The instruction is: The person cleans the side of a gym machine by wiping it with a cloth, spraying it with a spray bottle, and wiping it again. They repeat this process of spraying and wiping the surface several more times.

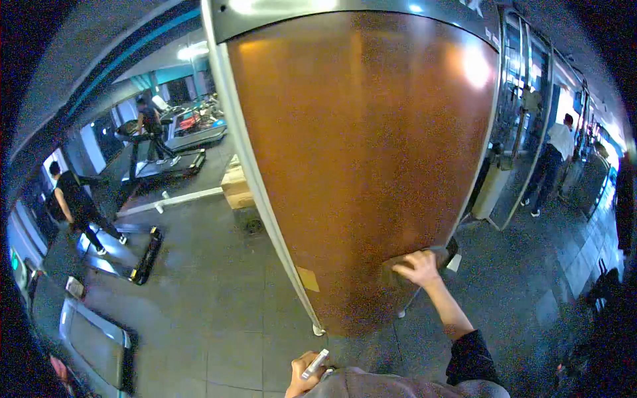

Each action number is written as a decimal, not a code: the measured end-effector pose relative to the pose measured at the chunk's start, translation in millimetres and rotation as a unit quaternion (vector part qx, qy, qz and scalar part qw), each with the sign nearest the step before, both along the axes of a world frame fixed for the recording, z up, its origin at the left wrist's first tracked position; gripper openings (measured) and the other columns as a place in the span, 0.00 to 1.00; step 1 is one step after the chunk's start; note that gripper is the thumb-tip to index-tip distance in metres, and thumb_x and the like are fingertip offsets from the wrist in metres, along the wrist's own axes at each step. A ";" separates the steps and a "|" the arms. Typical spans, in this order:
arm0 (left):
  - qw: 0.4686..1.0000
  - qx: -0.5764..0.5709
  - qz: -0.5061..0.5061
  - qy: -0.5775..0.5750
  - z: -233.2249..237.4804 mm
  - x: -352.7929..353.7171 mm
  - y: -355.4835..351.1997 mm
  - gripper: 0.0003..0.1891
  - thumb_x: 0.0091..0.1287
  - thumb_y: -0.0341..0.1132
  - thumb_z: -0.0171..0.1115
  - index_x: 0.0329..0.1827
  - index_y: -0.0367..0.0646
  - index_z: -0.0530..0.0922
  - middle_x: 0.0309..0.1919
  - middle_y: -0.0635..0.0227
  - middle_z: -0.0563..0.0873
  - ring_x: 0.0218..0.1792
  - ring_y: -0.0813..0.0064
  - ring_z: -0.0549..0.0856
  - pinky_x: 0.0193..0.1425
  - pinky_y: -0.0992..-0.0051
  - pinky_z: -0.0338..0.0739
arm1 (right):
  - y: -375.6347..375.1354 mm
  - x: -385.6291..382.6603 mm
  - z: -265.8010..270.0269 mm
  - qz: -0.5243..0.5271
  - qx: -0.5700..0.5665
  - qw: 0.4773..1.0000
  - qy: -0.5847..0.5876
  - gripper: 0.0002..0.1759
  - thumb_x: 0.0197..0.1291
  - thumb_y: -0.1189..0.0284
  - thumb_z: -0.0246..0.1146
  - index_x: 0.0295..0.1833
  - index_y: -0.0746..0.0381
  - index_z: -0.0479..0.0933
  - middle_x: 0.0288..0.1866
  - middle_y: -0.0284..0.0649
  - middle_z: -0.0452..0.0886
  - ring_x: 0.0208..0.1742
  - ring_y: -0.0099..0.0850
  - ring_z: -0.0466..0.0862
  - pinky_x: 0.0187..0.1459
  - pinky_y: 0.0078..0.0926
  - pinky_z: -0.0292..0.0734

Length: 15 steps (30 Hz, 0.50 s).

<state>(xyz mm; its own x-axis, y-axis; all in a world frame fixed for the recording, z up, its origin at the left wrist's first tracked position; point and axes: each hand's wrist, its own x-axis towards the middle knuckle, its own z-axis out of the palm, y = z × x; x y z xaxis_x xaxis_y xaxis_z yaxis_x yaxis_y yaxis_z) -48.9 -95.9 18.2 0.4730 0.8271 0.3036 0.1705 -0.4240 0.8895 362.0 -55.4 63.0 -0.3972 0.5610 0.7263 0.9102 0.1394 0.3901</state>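
A tall brown panel (358, 152) in a metal frame stands right in front of me. Low on its right side, my right hand (419, 268) is pressed against the surface with fingers bent over a dark, flat, cloth-like piece (396, 263); most of this piece is hidden under the hand. Close to my body at the bottom, my left hand (302, 373) is closed around a slim white-and-grey stick-like object (315, 364), whose kind I cannot make out. A yellowish patch (308, 279) shows at the panel's lower left edge.
Treadmills (96, 341) line the left side, with a person (79, 202) on one and another person (151, 126) farther back. Cardboard boxes (237, 188) sit behind the panel. To the right are a metal-framed machine (494, 189) and a person in a white top (559, 146).
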 end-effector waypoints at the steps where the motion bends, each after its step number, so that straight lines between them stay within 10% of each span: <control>1: 1.000 0.000 0.007 -0.005 0.4 -1.0 -1.0 0.10 0.45 0.26 0.60 0.33 0.40 0.82 0.24 0.61 0.82 0.24 0.65 0.79 0.30 0.71 0.72 | -3.2 7.9 12.3 0.009 0.033 0.987 0.158 0.12 0.43 0.63 0.69 0.36 0.39 0.78 0.36 0.30 0.76 0.40 0.32 0.75 0.40 0.38 0.67; 4: 0.998 -0.057 0.003 -0.025 -5.3 -3.8 -4.8 0.10 0.45 0.25 0.61 0.32 0.40 0.82 0.24 0.60 0.82 0.25 0.64 0.79 0.31 0.70 0.72 | -0.2 48.2 49.7 -0.121 0.173 0.951 0.224 0.26 0.37 0.78 0.65 0.49 0.58 0.72 0.47 0.46 0.71 0.48 0.44 0.72 0.50 0.40 0.67; 6: 0.999 -0.037 0.007 -0.003 -4.4 -5.1 -5.9 0.10 0.45 0.25 0.61 0.32 0.39 0.81 0.24 0.60 0.81 0.25 0.65 0.80 0.31 0.70 0.72 | 33.1 53.6 117.4 0.010 0.343 0.839 0.422 0.36 0.33 0.84 0.57 0.58 0.66 0.64 0.52 0.51 0.69 0.56 0.44 0.69 0.61 0.39 0.63; 11: 0.997 -0.025 0.019 0.070 16.2 2.4 -1.1 0.10 0.46 0.26 0.62 0.33 0.38 0.81 0.25 0.60 0.82 0.27 0.67 0.81 0.32 0.70 0.74 | 48.3 -6.6 227.2 0.165 0.333 0.769 0.520 0.36 0.32 0.85 0.55 0.58 0.67 0.65 0.51 0.47 0.71 0.58 0.45 0.70 0.65 0.37 0.59; 15: 0.991 -0.022 0.131 0.005 34.4 25.5 14.0 0.02 0.47 0.26 0.62 0.23 0.38 0.77 0.22 0.56 0.80 0.23 0.62 0.80 0.28 0.69 0.74 | 47.9 -77.9 203.7 -0.043 0.218 0.956 0.189 0.24 0.37 0.70 0.65 0.47 0.48 0.77 0.45 0.33 0.75 0.49 0.35 0.74 0.50 0.38 0.67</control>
<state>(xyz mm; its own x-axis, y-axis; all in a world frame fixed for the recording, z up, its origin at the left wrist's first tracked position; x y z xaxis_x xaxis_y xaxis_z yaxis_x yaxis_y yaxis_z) -23.3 -81.9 52.7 0.2429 0.9344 0.2606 0.2783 -0.3244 0.9040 284.1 -7.5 266.7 -0.0252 0.1905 0.9814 0.9985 -0.0434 0.0341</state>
